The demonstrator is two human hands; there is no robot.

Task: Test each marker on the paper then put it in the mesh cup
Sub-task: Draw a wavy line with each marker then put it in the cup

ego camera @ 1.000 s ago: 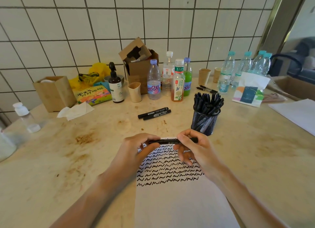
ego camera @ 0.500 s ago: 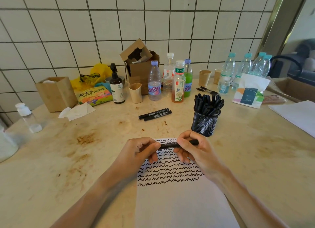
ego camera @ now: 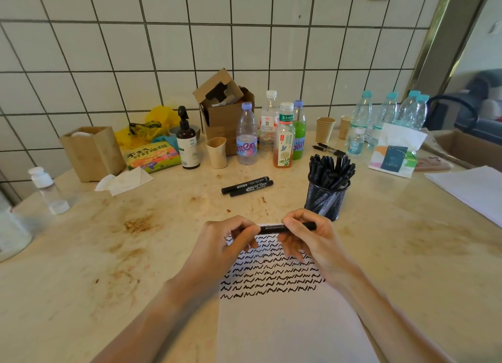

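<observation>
Both hands hold one black marker (ego camera: 274, 229) level above the top edge of the paper (ego camera: 285, 322). The left hand (ego camera: 225, 244) curls its fingers round the marker's left end, and the right hand (ego camera: 307, 239) grips the barrel, whose far end pokes out past the right thumb. Whether the cap is on or off I cannot tell, as the left fingers cover that end.

The mesh cup (ego camera: 327, 199) stands just beyond the right hand, already crowded with markers. Two loose markers (ego camera: 247, 186) lie side by side on the bench (ego camera: 108, 254), ahead of the left hand.

Judging from the grip, this looks like uncapping or recapping. If the cap is off, a slip could drag the tip across the fingers or the bench instead of the paper. If the cap is only half seated, the marker may dry out in the cup. The cup is so full that pushing another marker in could jam it against the rest or tip the cup, which sits close to the right knuckles.

Compared with a second ago, the hands sit slightly closer together along the marker, and less of the barrel shows between them. The cup, paper and loose markers have not moved.
</observation>
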